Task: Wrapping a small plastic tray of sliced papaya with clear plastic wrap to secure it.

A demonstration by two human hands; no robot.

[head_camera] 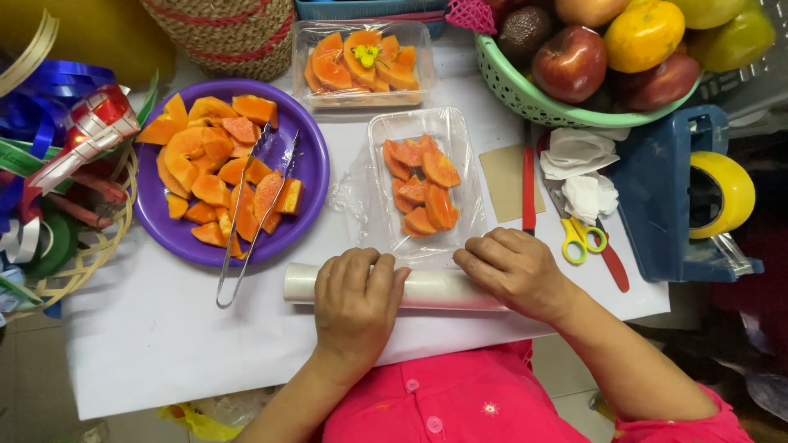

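A roll of clear cling film (435, 289) lies across the near side of the white table. My left hand (356, 299) rests over its left part, fingers curled on it. My right hand (513, 269) presses on its right part. Just beyond the roll stands a clear plastic tray (377, 135) holding orange papaya pieces (420, 184), with film stretched from the roll over it. To the left, a purple plate (316, 176) carries several papaya chunks and metal tongs (250, 217).
A second wrapped tray of papaya (363, 59) sits at the back. A green basket of fruit (525, 94) is at the back right. Red knife (529, 189), scissors (583, 238), tissue, a blue tape dispenser (665, 205) lie right. Ribbons (57, 123) crowd the left.
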